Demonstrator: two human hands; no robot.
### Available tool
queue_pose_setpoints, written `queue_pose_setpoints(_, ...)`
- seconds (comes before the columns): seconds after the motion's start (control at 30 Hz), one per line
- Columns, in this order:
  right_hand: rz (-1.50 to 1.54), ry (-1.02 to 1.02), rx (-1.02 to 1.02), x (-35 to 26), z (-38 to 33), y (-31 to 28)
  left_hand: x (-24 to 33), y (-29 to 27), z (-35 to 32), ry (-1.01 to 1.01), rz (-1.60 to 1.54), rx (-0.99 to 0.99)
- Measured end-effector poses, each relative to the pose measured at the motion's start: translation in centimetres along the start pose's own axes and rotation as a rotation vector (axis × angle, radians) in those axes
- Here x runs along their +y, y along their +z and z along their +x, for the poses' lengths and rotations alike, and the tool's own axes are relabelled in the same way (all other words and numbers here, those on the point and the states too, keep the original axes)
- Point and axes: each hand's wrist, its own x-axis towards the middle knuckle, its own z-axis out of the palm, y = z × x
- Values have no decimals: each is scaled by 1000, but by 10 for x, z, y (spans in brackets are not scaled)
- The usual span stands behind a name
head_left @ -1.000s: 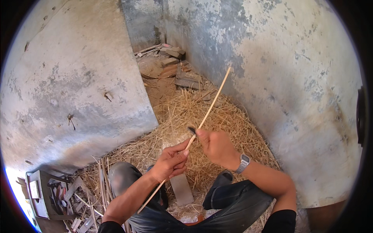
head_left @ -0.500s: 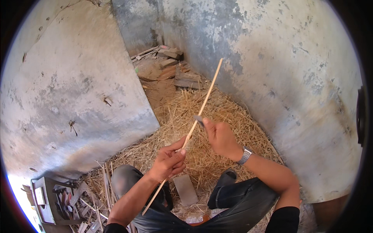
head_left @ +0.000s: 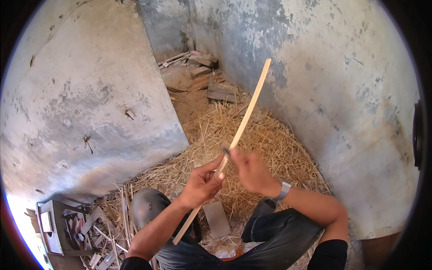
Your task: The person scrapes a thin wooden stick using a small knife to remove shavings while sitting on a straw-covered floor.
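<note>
A long, pale strip of wood or bamboo (head_left: 250, 110) slants from near my lap up toward the right wall. My left hand (head_left: 201, 185) is closed around its lower part, with the thumb along it. Just above that grip, my right hand (head_left: 253, 171), blurred by motion, is closed on a small dark blade (head_left: 226, 150) pressed to the strip. Most of the blade is hidden by the fingers. A metal-banded watch (head_left: 282, 191) is on my right wrist.
Straw-like shavings (head_left: 270, 148) cover the floor ahead. A brick (head_left: 217, 219) lies between my feet. At lower left, a dark metal frame (head_left: 54, 229) stands beside scraps (head_left: 105, 238). Worn walls (head_left: 342, 112) rise on both sides; rubble (head_left: 202, 63) fills the far corner.
My right hand and the blade have slid down the strip toward my left hand. The strip has turned, showing a broader face. The view has shifted slightly.
</note>
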Motion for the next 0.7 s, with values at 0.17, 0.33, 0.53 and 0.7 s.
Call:
queue_pose_setpoints(0.17,18,-1,3,-19,5,-17,-4,10,0,163,391,176)
queue_pose_setpoints(0.33,18,-48,1,-16,1,-15,-17,4,2,248,784,263)
queue_pose_setpoints(0.53,-26,-232,-218,-10,4,-27,-18,5,3,241,853,349)
queue_pose_setpoints(0.7,14,-134,-287,-15,1,-29,-19,-1,9,266,780,339)
